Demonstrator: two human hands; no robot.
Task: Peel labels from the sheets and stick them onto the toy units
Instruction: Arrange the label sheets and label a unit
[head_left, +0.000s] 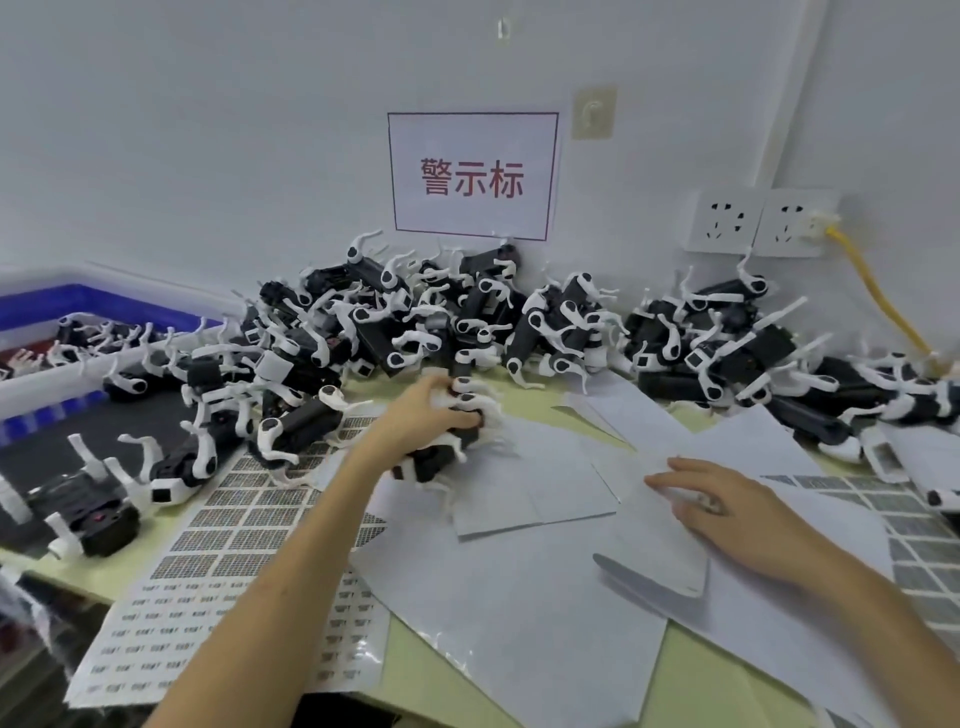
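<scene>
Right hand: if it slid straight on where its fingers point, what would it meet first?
Probably the toy unit gripped by the left hand, after crossing bare white sheets; depth is unclear.

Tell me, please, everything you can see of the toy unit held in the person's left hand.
The toy unit is a dog-like figure with a black, boxy body and thin, curved white legs, in what looks like hard plastic. It lies tilted just in front of the pile of like units, its legs splayed over a blank white sheet. The left hand curls over it from above, and this grip hides its top. Blur hides finer detail.
</scene>
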